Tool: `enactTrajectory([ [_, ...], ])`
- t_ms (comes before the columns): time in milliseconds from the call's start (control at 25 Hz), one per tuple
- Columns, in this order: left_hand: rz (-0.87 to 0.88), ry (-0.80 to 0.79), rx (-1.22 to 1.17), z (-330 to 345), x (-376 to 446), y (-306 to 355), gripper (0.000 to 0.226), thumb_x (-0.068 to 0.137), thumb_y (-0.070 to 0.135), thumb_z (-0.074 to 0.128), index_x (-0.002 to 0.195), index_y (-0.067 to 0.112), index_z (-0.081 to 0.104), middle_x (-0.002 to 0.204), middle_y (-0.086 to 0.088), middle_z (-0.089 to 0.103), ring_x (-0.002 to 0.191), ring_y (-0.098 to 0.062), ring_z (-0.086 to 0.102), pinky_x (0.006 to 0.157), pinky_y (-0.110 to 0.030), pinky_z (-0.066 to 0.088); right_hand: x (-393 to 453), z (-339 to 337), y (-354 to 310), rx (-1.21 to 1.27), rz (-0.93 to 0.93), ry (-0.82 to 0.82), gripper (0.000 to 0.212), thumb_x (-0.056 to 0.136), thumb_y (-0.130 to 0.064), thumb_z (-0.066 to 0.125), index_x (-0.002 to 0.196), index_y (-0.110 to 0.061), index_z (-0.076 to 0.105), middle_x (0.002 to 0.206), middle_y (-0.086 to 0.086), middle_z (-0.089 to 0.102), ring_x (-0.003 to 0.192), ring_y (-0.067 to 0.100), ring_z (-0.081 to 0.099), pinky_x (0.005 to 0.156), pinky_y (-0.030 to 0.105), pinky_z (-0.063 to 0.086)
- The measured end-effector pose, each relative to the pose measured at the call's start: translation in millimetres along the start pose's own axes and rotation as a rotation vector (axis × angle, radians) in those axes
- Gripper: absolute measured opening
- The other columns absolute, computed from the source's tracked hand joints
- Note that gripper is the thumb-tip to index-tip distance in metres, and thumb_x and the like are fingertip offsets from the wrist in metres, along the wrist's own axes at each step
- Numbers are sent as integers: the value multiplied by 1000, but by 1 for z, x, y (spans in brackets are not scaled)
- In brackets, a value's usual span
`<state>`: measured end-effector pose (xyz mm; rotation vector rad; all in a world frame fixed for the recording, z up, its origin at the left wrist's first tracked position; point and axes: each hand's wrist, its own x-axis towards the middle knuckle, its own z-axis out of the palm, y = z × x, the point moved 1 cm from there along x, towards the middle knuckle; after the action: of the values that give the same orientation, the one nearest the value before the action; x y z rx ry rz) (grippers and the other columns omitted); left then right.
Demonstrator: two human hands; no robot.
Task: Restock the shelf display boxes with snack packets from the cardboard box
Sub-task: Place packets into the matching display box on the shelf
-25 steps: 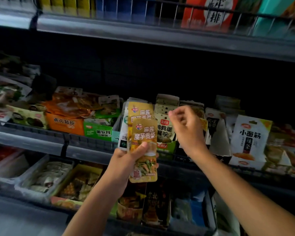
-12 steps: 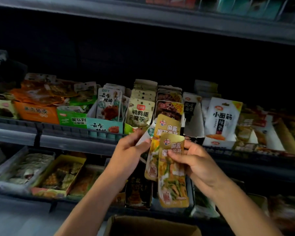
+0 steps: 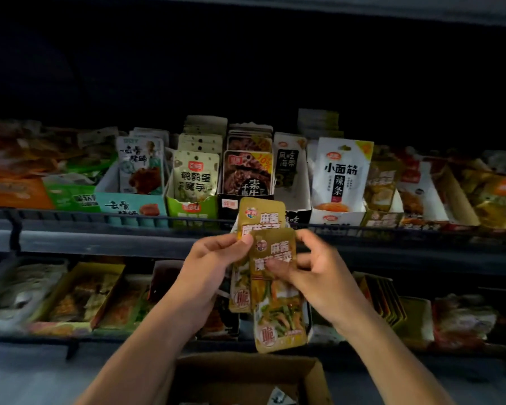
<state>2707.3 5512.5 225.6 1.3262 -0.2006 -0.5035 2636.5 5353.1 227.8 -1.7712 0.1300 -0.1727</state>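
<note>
Packets (image 3: 278, 287) now lower, both hands gripping.

Top edge, a pale upper shelf lip (image 3: 421, 10) runs across; below it the back panel (image 3: 246, 68) is near black, nothing readable there; along the front edge of the middle shelf a dark wire rail (image 3: 70, 215) stretches left to right, a grey strip (image 3: 100, 244) just beneath it; a black bracket (image 3: 14, 229) crosses both near the left end; lower tier, a second black bracket (image 3: 72, 347) at its front edge; grey floor (image 3: 27, 381) in the bottom-left corner, blurred.
</note>
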Motion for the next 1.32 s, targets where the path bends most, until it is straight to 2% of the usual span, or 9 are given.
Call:
enactTrajectory([
  [80,5,68,-21,8,2,-3,21,93,23,63,96,9,78,96,-12,77,89,-27,74,76,-38,58,0,-7,2,-110,-46,168,35,78,-37,75,99,-16,57,78,0,76,71,13,74,65,35,60],
  [200,5,120,-26,11,4,-6,19,94,22,63,92,12,78,93,-10,78,83,-22,75,79,-39,55,1,-20,9,100,9,325,24,85,-24,73,96,-6,60,65,-3,70,61,7,67,56,21,52],
  [280,17,137,-26,13,3,-6,17,94,22,63,93,13,78,91,-7,78,79,-17,75,77,-37,54,4,-27,12,308,86,304,13,91,-13,66,104,-7,65,78,1,74,76,16,69,66,27,56],
  [400,13,120,-28,18,1,-9,19,96,20,61,92,12,78,88,-6,78,74,-14,74,74,-34,54,4,-28,9,480,116,233,23,92,1,59,111,-10,66,97,8,76,88,20,72,77,33,55],
  [560,-15,49,-1,20,0,-13,22,95,23,61,87,13,79,90,-8,78,78,-17,74,81,-38,56,5,-23,11,460,40,377,20,86,-1,68,105,-7,65,94,10,76,88,23,73,81,40,58],
  [640,21,-4,30,24,-1,-16,20,95,21,60,90,14,78,93,-8,78,80,-18,74,74,-34,58,3,-17,13,363,-29,426,18,85,-5,71,101,-10,65,90,8,76,84,21,73,76,37,60],
  [880,195,-36,53,29,2,-23,22,99,18,53,108,13,73,103,-13,76,95,-30,73,83,-48,60,-3,-11,13,146,-19,229,21,89,-25,69,110,-24,67,96,-7,75,83,6,70,67,21,54],
  [1160,265,-157,167,52,12,-33,36,93,34,47,106,6,66,99,-20,70,88,-28,68,80,-46,56,-14,-27,13,125,75,194,18,95,-21,63,112,-24,62,85,0,70,58,11,59,51,30,50],
  [1320,283,-149,190,62,20,-23,21,95,24,54,108,26,70,101,8,75,93,-4,70,70,-18,55,-14,-65,-9,187,67,337,18,93,-12,64,110,-18,62,91,5,72,63,15,63,51,26,50],
])
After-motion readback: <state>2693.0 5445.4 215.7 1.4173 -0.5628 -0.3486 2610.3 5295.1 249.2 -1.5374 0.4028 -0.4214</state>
